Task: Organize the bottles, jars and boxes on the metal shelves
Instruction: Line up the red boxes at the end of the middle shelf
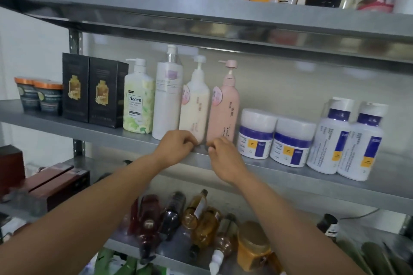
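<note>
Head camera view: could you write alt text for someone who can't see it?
A person's left hand and right hand, fingers curled, are at the bases of a cream pump bottle and a pink pump bottle standing side by side on a metal shelf. Black boxes, white jars and more bottles line the same shelf.

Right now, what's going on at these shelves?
A person is tidying the middle metal shelf. The left hand is at the base of the cream pump bottle, the right hand at the base of the pink pump bottle, fingers curled; whether either actually grips is unclear. Both bottles stand side by side on the shelf.
</note>
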